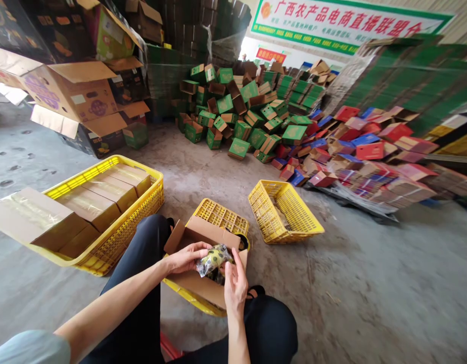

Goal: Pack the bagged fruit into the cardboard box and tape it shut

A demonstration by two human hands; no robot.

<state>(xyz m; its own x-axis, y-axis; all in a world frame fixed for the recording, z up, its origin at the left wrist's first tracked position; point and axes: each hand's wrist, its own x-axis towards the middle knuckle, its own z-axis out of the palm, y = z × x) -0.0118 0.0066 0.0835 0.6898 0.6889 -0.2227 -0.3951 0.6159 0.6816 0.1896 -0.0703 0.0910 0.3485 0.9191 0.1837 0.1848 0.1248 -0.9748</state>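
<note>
A clear plastic bag [214, 259] holds something yellow-green with dark spots, perhaps fruit. My left hand [186, 258] grips its left end between thumb and fingers. My right hand [236, 283] is closed at the bag's right end, thumb and fingers against the plastic. Both hands are over an open cardboard box [214, 231] with its flaps spread. Inside the box, dark contents show only in part below the bag. The box rests on a yellow plastic crate [191, 298] between my knees.
To the left, a long yellow crate [159, 189] holds several closed cardboard boxes [91, 199]. Ahead are a yellow crate [222, 215] and, at right, another yellow basket [264, 222]. Heaped green boxes [239, 146] and red-blue boxes [370, 151] lie farther off. Cartons [74, 91] are stacked at left.
</note>
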